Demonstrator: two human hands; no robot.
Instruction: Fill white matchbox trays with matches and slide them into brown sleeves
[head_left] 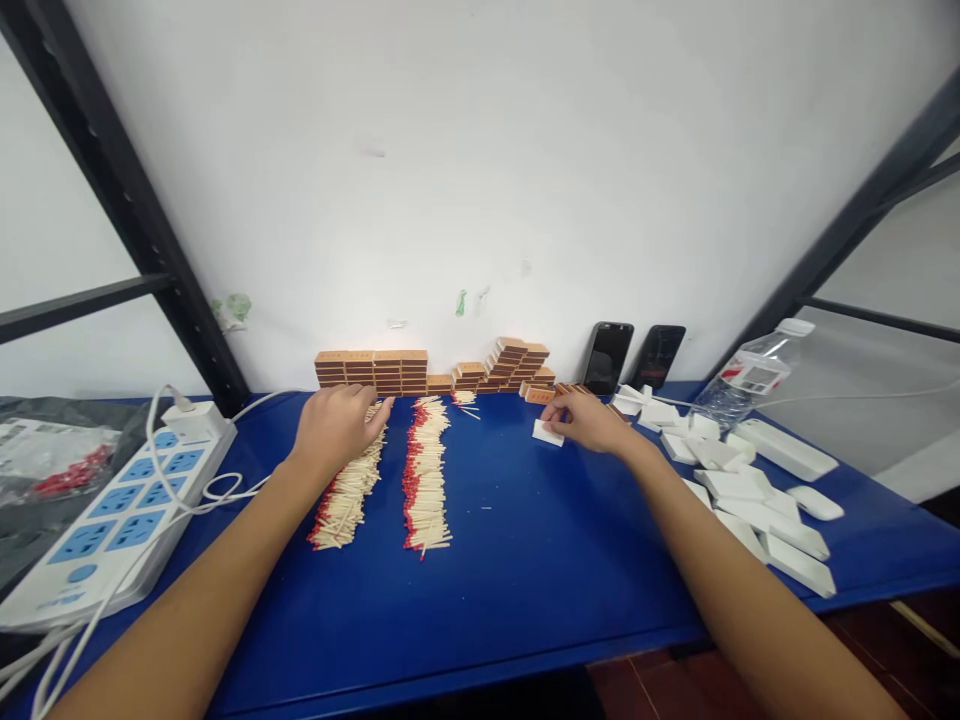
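Note:
My right hand [585, 422] pinches a small white matchbox tray [548, 434] at the surface of the blue table. My left hand [339, 428] is over the far end of the left row of matches [351, 500], its thumb apart from the fingers; the fingertips are partly hidden. Beside that row lies a second long row of red-tipped matches [427, 480]. A few loose matches [466, 400] lie farther back. Brown matchboxes [401, 372] are stacked along the wall on the left, with more matchboxes [514, 362] in an uneven pile in the middle.
Many white trays [739, 485] are heaped at the right, near a clear plastic bottle [754, 370]. Two phones [609, 357] lean against the wall. At the left stand a power strip [124, 505] with white cables and a plastic bag [67, 470] with red contents.

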